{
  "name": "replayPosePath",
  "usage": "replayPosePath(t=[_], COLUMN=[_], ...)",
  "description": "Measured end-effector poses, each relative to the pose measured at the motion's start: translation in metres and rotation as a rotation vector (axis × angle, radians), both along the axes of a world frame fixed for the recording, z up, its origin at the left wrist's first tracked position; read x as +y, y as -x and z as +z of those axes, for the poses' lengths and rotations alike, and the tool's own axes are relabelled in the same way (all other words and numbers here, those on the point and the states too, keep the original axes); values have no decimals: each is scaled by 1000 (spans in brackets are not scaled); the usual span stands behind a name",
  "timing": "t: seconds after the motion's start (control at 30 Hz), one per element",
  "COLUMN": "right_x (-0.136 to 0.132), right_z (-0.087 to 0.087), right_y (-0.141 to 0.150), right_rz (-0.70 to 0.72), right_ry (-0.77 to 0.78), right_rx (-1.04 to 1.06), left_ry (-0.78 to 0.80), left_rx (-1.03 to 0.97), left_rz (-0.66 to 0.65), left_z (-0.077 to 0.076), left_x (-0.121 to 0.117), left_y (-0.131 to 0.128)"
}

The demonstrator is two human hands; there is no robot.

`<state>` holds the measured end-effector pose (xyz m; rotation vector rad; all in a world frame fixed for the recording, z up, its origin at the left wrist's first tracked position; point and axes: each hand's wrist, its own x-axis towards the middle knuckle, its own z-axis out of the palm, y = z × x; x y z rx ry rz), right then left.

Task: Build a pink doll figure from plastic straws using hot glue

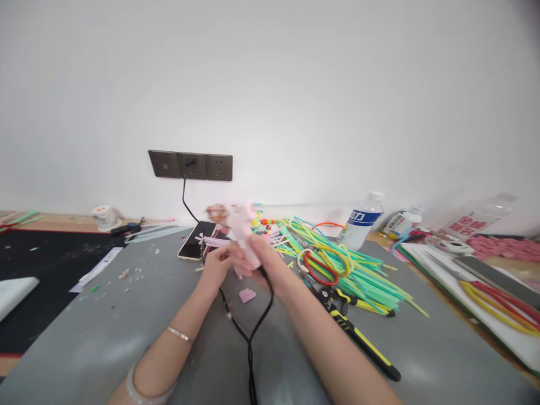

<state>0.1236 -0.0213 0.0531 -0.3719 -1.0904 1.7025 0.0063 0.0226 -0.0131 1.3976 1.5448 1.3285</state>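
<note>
My right hand (270, 260) is wrapped round a pink glue gun (241, 225), blurred by motion, with its nozzle end pointing left. A black cord (250, 343) runs down from its grip. Close beside it, my left hand (217, 264) is closed in a pinch, its fingertips at a lilac strip piece (214, 242) with a forked end; the grip itself is partly hidden. Behind that hand lies a phone (194, 243) with a pale edge. A small pink scrap (247, 295) rests on the grey mat (169, 315) below both hands.
Green and yellow straws (358, 270) lie heaped at right, with yellow-black pliers (365, 343) in front. A bottle (360, 220) stands behind them. Wall sockets (190, 165) hold a plugged black cord. A white spool (106, 217) sits at left; papers (498, 315) lie far right.
</note>
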Motion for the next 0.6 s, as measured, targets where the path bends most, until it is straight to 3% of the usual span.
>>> replayPosePath(t=[0.1, 0.2, 0.37, 0.6], right_x=[-13, -24, -34, -31], right_z=[-17, -41, -67, -77], right_y=[-46, -70, -80, -77], right_rz=[-137, -269, -366, -317], right_ry=[13, 60, 112, 114], right_rx=[9, -30, -255, -325], left_ry=[11, 7, 16, 25], left_rx=[-120, -308, -431, -475], left_rz=[-194, -251, -240, -251], left_z=[-2, -6, -6, -7], left_x=[0, 1, 0, -1], left_y=[1, 2, 2, 4])
